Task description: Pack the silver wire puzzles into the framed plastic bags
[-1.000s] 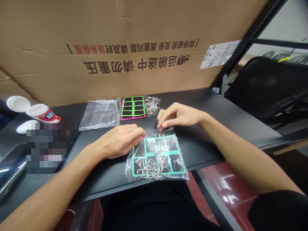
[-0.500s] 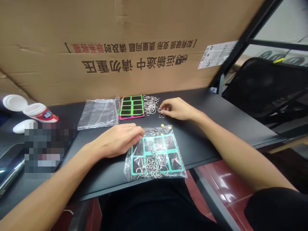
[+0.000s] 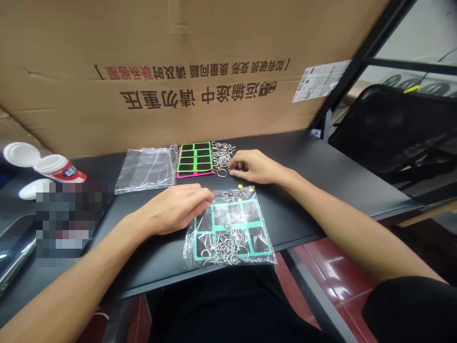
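Observation:
A clear plastic bag (image 3: pixel 269 255) lies at the table's front edge. Inside it are a teal-framed sheet with black rectangles (image 3: pixel 259 236) and several bent metal wire hooks (image 3: pixel 224 250); a small bunch of hooks (image 3: pixel 230 194) sits near its upper edge. Curled at the bag's upper left corner, my left hand (image 3: pixel 180 207) has its fingers closed on the plastic. My right hand (image 3: pixel 259 166) pinches a silver wire hook at the right side of a loose pile of hooks and rings (image 3: pixel 222 151). Its fingers partly hide that hook.
Green-framed (image 3: pixel 195 157) and pink-framed (image 3: pixel 180 175) sheets lie stacked left of the pile. Beside them are flat clear bags (image 3: pixel 146 169). A red-and-white tub (image 3: pixel 66 169) with its lid up stands at left. A cardboard panel (image 3: pixel 200 38) rises behind the table.
My right hand has shifted slightly left and down, closer against the metal pile. A ring now shows at the pile's near edge. My left hand and the bag have stayed in place.

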A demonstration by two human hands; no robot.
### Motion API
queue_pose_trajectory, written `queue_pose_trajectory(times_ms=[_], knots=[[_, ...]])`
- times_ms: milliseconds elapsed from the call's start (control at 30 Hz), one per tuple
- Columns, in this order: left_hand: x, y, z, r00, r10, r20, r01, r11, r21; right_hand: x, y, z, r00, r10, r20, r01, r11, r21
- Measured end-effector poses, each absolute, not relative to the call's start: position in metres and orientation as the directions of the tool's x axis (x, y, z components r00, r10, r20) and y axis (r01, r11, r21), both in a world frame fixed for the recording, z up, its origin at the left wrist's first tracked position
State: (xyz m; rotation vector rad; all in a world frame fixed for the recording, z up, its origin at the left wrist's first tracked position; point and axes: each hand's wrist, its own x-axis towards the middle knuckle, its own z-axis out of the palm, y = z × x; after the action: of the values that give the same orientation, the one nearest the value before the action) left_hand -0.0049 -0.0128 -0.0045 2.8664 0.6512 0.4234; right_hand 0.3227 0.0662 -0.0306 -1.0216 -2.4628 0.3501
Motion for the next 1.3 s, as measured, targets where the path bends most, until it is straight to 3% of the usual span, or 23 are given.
queue_pose_trajectory(times_ms=[467,733,867,1100,1300], knots=[[-0.005,-0.013,-0.004,0.871,0.430,0.236,0.386,-0.898,0.210,0.325,0.067,-0.029,-0.639,0.719,0.272,0.652,0.695,-0.303],[-0.005,-0.013,-0.004,0.872,0.429,0.236,0.381,-0.897,0.222,0.321,0.068,-0.033,-0.547,0.782,0.299,0.730,0.621,-0.285],[-0.006,-0.012,-0.004,0.870,0.434,0.232,0.385,-0.894,0.227,0.323,0.068,-0.031,-0.454,0.837,0.304,0.691,0.547,-0.473],[-0.005,-0.012,-0.004,0.867,0.439,0.237,0.388,-0.892,0.232,0.331,0.078,-0.030,-0.298,0.906,0.300,0.477,0.414,-0.775],[-0.005,-0.012,-0.004,0.868,0.439,0.231,0.391,-0.893,0.224,0.331,0.076,-0.028,-0.279,0.929,0.243,0.297,0.324,-0.898]])
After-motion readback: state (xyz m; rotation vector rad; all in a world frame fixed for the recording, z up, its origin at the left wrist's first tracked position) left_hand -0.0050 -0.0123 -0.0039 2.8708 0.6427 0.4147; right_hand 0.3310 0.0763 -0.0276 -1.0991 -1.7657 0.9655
